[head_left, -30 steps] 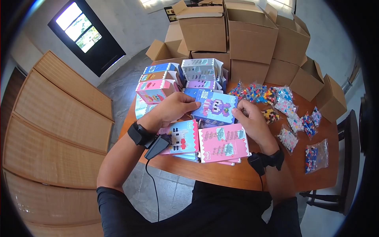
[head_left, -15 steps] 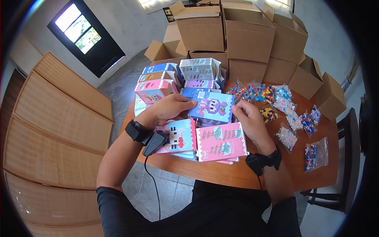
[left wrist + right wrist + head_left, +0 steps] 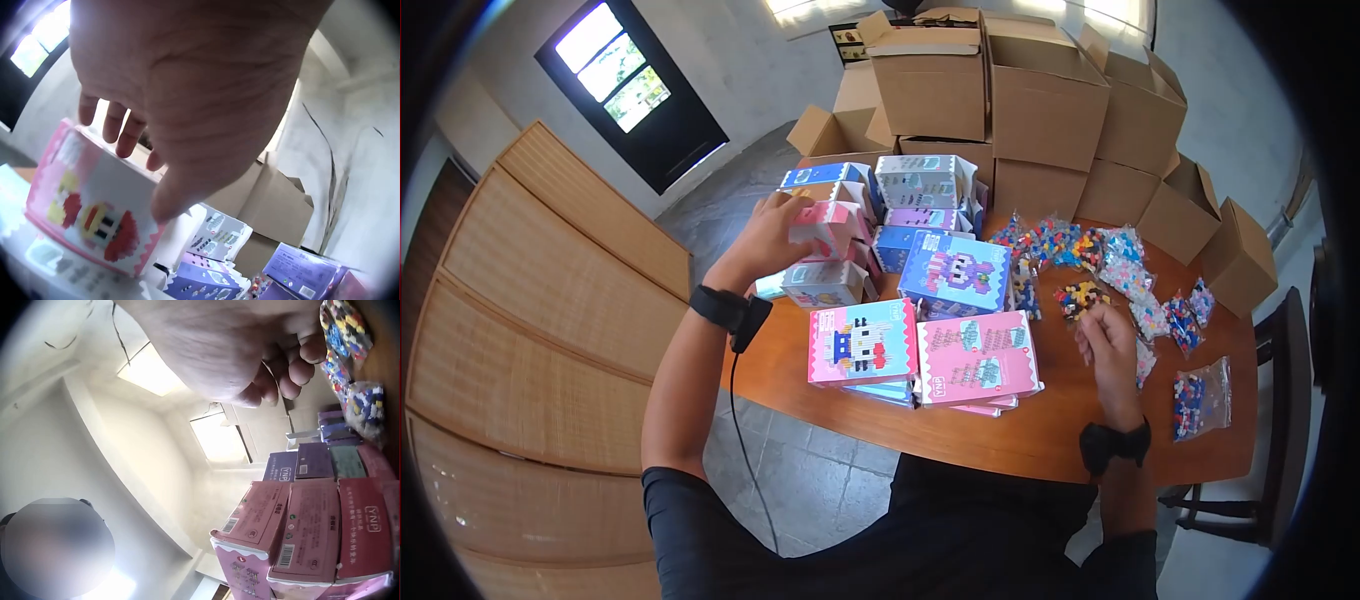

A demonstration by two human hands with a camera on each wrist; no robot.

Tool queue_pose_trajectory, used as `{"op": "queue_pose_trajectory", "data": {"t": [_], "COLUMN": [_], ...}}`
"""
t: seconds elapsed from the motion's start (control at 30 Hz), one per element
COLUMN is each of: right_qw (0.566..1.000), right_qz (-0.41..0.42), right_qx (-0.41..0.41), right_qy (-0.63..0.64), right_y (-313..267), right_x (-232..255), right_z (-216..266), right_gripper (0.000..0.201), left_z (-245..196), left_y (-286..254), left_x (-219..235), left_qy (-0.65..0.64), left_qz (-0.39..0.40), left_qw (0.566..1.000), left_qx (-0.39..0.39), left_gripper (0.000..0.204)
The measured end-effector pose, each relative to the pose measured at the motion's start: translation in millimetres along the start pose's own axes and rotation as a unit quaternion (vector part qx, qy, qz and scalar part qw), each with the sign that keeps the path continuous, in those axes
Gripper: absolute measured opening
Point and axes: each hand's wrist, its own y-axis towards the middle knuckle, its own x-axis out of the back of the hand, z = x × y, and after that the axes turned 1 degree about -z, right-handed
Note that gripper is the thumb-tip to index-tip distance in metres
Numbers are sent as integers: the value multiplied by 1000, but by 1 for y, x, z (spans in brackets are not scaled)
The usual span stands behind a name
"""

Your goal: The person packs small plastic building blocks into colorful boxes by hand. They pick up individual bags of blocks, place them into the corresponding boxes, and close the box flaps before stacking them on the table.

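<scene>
In the head view my left hand (image 3: 772, 235) grips a pink toy-brick box (image 3: 832, 232) in the back-left group. Up close in the left wrist view, its thumb lies on the printed face of that pink box (image 3: 94, 206) and the fingers reach over the top edge. My right hand (image 3: 1110, 350) hovers near the bags of small coloured bricks, fingers loosely curled and holding nothing. Between the hands a blue box (image 3: 955, 275) with a purple figure lies face up. Nearer me are a light-blue and pink box (image 3: 862, 343) and a pink box (image 3: 978, 358), both on stacks.
More upright boxes (image 3: 915, 182) stand behind the left hand. Bags of bricks (image 3: 1130, 270) spread over the table's (image 3: 1040, 440) right side, one clear bag (image 3: 1202, 400) near the right edge. Large cardboard cartons (image 3: 1050, 110) line the back. A dark chair (image 3: 1270, 420) is at the right.
Both hands have let go of the blue box, which lies on the table pile. My left hand has moved left to the pink box; the right hand has moved right and nearer me.
</scene>
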Motion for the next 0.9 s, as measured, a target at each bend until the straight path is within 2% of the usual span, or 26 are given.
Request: {"op": "queue_pose_trajectory", "data": {"t": [0.07, 0.17, 0.27, 0.37, 0.47, 0.5, 0.6, 0.63, 0.7, 0.73, 0.77, 0.8, 0.87, 0.9], "right_qw": [1000, 996, 991, 979, 961, 945, 878, 856, 788, 780, 772, 764, 779, 787], "right_qz": [-9, -28, -124, -203, -244, -251, -239, -199, -107, -93, -80, -65, -69, -71], "right_qx": [-5, 39, -5, -15, 10, 72, 158, 115, 30, 16, 3, -10, -19, -25], "right_qy": [-7, -76, -53, -14, -129, -197, -383, -463, -606, -619, -630, -642, -623, -613], "right_y": [-14, -24, -29, -29, -17, -8, 16, 21, 30, 32, 32, 33, 34, 34], "right_x": [16, 46, 97, 140, 164, 170, 171, 167, 156, 151, 145, 141, 139, 139], "right_z": [-5, -10, -26, -39, -47, -53, -49, -44, -33, -31, -30, -28, -23, -23], "right_gripper": [20, 19, 19, 17, 16, 12, 24, 30, 44, 48, 52, 56, 57, 57], "left_z": [8, 7, 1, -5, 7, 3, 3, 9, -4, -8, -9, -13, -27, -27], "left_y": [-7, -8, -6, -4, -2, -2, -1, -2, -2, -4, -8, -13, -26, -31], "left_x": [-10, -15, -20, -20, -26, -24, -13, -11, 6, 14, 21, 25, 35, 40], "left_qy": [-29, 24, 23, 77, 58, 72, 61, 2, -42, -63, -47, -79, -144, -132], "left_qz": [4, -3, -16, -4, -4, -20, 8, 33, 44, 48, 6, -46, -147, -185], "left_qw": [1000, 1000, 1000, 997, 998, 997, 998, 999, 993, 989, 995, 993, 976, 974], "left_qx": [-3, -1, 5, 8, 13, -10, -29, 35, 96, 128, 88, 80, 65, 19], "left_gripper": [56, 62, 61, 60, 58, 54, 51, 48, 45, 43, 42, 44, 47, 49]}}
